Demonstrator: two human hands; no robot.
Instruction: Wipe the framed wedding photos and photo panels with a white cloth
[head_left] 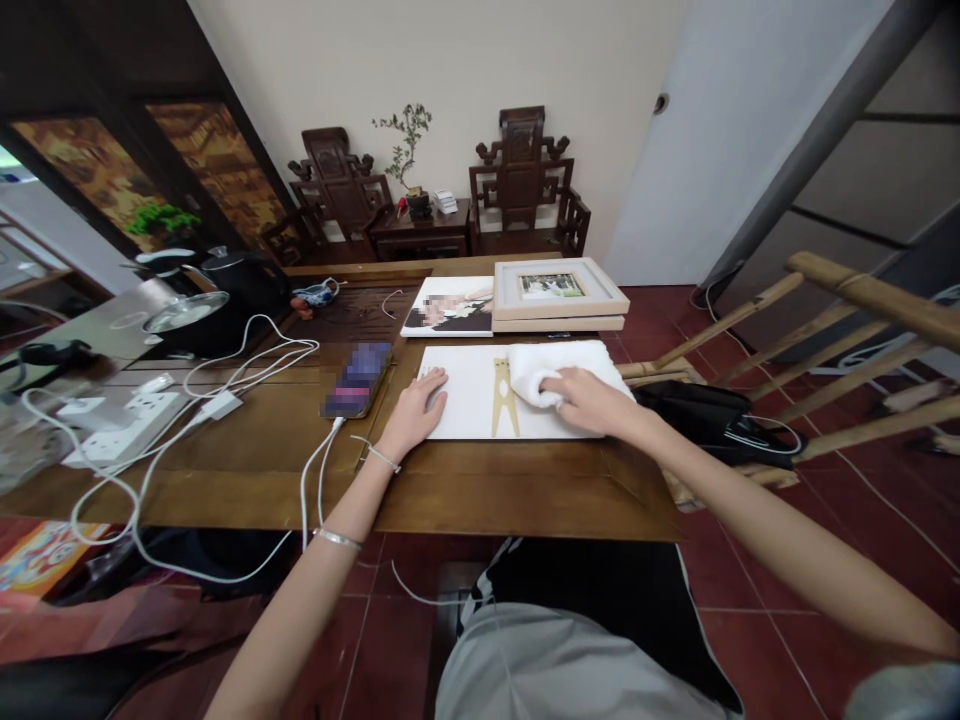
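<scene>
A flat white panel (465,390) lies on the wooden table in front of me, with a tan, two-legged shape (503,400) on its middle. My left hand (417,412) rests on the panel's left edge, fingers stretched out and holding nothing. On the right half of the panel, my right hand (589,402) is closed on a bunched white towel (551,365), pressing it against the surface. The towel covers much of that half, and some of my right fingers are hidden in its folds.
Behind the panel lie a photo print (454,308) and stacked framed pictures (559,290). A phone (356,380), white cables (247,370) and a power strip (131,425) are to the left, with a kettle (244,280) beyond. A wooden chair (832,280) stands at right.
</scene>
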